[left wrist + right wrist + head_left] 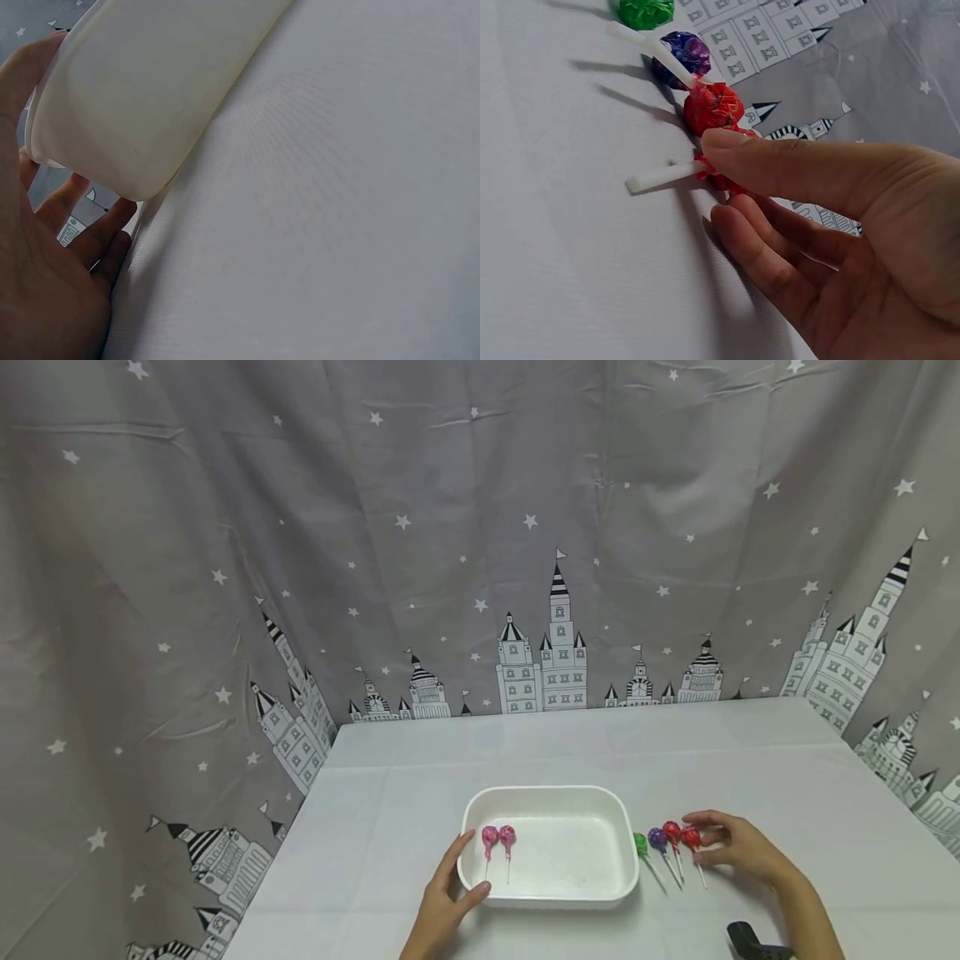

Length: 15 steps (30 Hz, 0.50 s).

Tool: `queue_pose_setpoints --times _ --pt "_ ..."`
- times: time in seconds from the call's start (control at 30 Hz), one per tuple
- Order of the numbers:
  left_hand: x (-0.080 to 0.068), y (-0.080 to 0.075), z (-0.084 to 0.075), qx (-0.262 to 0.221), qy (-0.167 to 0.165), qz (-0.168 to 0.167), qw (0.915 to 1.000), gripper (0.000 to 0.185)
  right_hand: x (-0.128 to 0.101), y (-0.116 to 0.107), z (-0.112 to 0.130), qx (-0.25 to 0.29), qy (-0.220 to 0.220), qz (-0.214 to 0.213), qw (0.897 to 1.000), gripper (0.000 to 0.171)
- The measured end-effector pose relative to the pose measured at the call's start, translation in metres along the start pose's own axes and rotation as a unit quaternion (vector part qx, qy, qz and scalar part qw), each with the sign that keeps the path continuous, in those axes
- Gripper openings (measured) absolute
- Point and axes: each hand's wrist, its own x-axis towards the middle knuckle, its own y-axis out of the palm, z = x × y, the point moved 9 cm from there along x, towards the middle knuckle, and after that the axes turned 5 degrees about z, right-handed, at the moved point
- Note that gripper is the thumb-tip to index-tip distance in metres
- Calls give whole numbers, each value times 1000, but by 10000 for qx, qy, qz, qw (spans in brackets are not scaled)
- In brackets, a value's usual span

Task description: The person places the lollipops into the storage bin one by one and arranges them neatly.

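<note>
On the table stands a white plastic tray [558, 905]. Two pink lollipops [489, 835] lie side by side in its left part. My left hand [442, 897] holds the tray by its left front corner, fingers at the side and thumb at the front rim. To the right of the tray, my right hand [742, 846] pinches the outermost red lollipop [705, 169] near its wrapped head, stick pointing toward me. Beside it lie another red lollipop [709, 109], a purple one [657, 838] and a green one [641, 845], the green one closest to the tray.
A white cloth [360, 860] covers the table. Behind it hangs a grey curtain [450, 568] printed with castles and stars. A black object [752, 941] shows at the lower edge by my right forearm.
</note>
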Motion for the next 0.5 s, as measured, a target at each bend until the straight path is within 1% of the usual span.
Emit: queue_pose_setpoints --times 0.2,0.37,0.5 --pt "-1 0 -2 24 132 30 9999 68 -4 0 0 -334 256 -188 9989 63" --pt "-1 1 1 3 45 57 10000 68 -7 1 1 -499 357 -234 9978 61" --pt "0 0 0 19 82 16 10000 68 -5 -1 2 -583 363 -318 9971 59"
